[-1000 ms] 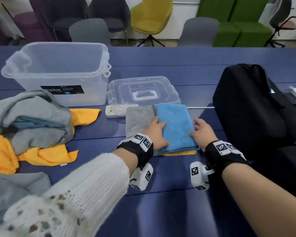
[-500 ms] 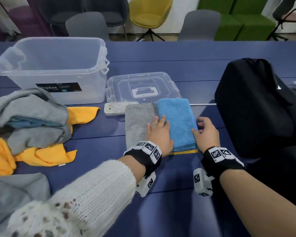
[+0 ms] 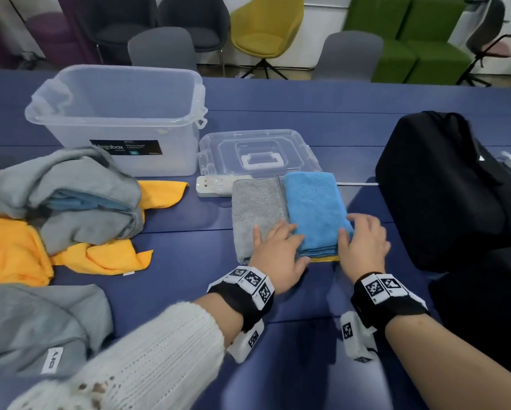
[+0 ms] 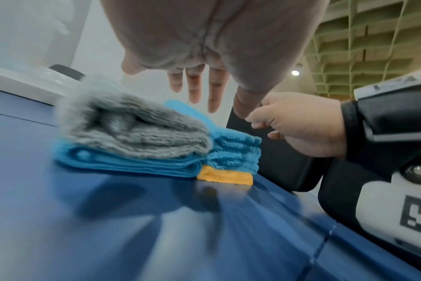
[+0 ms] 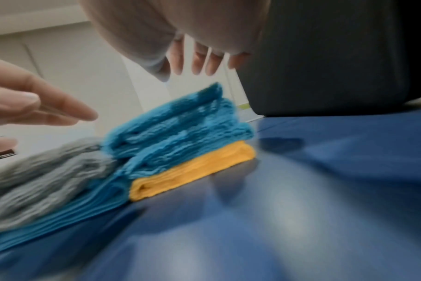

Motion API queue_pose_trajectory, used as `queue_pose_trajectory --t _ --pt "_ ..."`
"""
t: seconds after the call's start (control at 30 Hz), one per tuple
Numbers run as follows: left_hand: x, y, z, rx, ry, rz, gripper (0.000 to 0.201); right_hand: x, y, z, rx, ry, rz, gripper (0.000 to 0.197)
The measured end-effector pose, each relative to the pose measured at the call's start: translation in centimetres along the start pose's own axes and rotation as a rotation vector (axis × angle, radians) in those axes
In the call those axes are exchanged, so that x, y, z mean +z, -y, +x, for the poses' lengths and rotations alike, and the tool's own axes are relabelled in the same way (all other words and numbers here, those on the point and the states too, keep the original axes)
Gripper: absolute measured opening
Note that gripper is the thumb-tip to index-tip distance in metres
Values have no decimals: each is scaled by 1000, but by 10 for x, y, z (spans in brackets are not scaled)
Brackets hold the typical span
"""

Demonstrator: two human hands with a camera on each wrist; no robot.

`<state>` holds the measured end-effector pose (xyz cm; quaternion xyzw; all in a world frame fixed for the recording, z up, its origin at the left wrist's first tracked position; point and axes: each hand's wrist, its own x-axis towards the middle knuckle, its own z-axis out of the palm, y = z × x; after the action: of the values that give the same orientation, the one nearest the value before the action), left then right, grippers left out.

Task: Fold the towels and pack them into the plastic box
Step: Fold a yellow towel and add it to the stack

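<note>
Two folded stacks lie side by side on the blue table (image 3: 307, 350). A grey towel (image 3: 257, 208) tops the left stack, with a blue one (image 4: 132, 165) under it. On the right, a blue towel (image 3: 313, 205) sits on a yellow one (image 3: 325, 258). My left hand (image 3: 278, 247) is over the near end where the stacks meet, fingers (image 4: 197, 85) straight and just above the cloth. My right hand (image 3: 363, 241) is at the blue stack's near right edge, fingers (image 5: 199, 60) relaxed and holding nothing. The clear plastic box (image 3: 115, 113) stands empty at the back left.
The box lid (image 3: 257, 152) and a white power strip (image 3: 216, 184) lie just behind the stacks. A black bag (image 3: 443, 187) stands close on the right. Unfolded grey, blue and yellow towels (image 3: 65, 196) are heaped on the left, with another grey one (image 3: 35, 321) nearer me.
Both hands have slid back along the stacks toward their near end. The folded towels stay where they were.
</note>
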<state>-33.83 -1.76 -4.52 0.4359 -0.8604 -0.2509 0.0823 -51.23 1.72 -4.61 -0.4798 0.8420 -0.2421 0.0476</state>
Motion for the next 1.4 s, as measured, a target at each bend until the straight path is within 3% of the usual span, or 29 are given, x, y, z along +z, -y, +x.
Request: queue_pose_trajectory --t 0.17,0.33,0.5,0.6,0.7,0.77,0.83,0.93,1.03,1.17,1.27,1.4 --pt "-28 60 -48 -96 -161 -47 35 19 58 -27 -397 -50 138 28" --pt "-58 155 -111 -299 -234 84 37 65 142 -66 -680 276 215 29" --pt "-86 216 -152 -509 -208 300 48 105 216 -105 -764 712 -81 38" --pt "-100 234 -158 -571 -124 408 56 126 246 -120 -811 863 -236 52" --pt "-108 243 -155 -582 -16 463 55 144 265 -127 -763 957 -328 62" --pt "-109 245 -153 -569 -14 503 48 149 273 -128 -744 932 -360 58" --pt "-110 248 -151 -564 -53 506 45 147 280 -126 -762 828 -285 42" --pt "-117 252 -147 -561 -89 461 44 127 291 -117 -676 625 127 18" --pt "-137 255 -147 -521 -165 417 28 92 306 -102 -586 442 443 3" --pt "-184 264 -154 -475 -361 361 23 46 331 -81 -560 342 615 8" --pt "-224 266 -161 -514 -416 275 17 11 346 -68 -577 243 721 19" --pt "-262 263 -168 -532 -517 165 23 -36 358 -48 -584 46 885 20"
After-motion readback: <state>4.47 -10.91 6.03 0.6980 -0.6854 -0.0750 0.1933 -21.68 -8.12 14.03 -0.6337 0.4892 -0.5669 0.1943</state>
